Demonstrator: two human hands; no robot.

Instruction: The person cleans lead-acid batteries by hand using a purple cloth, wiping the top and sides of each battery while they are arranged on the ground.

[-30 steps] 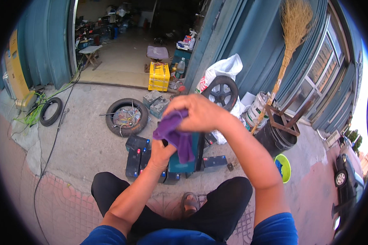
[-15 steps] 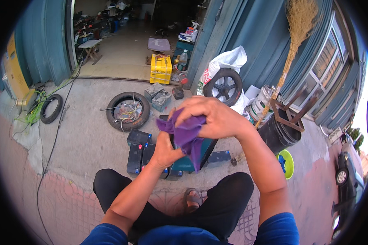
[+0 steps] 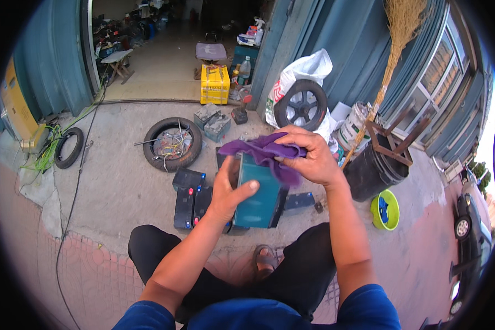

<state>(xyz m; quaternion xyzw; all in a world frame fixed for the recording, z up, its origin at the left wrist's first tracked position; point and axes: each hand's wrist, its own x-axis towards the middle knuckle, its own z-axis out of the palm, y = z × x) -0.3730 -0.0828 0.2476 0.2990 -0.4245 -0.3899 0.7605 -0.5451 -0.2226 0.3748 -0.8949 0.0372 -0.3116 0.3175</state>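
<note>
My left hand [image 3: 229, 193] grips the left side of a teal box-shaped case [image 3: 258, 201] with dark edges, its thumb lying on the teal face. The case is held up in front of my knees. My right hand [image 3: 315, 159] pinches a purple cloth [image 3: 253, 148], which drapes over the far edge of the case and hangs down its right side. Under and left of the case, several black batteries [image 3: 183, 208] with red and blue terminal caps rest on the ground. Another dark battery [image 3: 298, 201] lies to the right.
Beyond the batteries lies a tire [image 3: 173, 166] with wires and tools inside it. Grey blocks [image 3: 216, 127] and a cordless drill [image 3: 240, 114] sit farther off. To the right stand a wheel [image 3: 301, 110], a black bucket [image 3: 371, 173] and a lime-green basin [image 3: 390, 203].
The teal case now shows its broad face toward me. My right hand and the cloth have shifted right and spread over its far edge, uncovering the left thumb.
</note>
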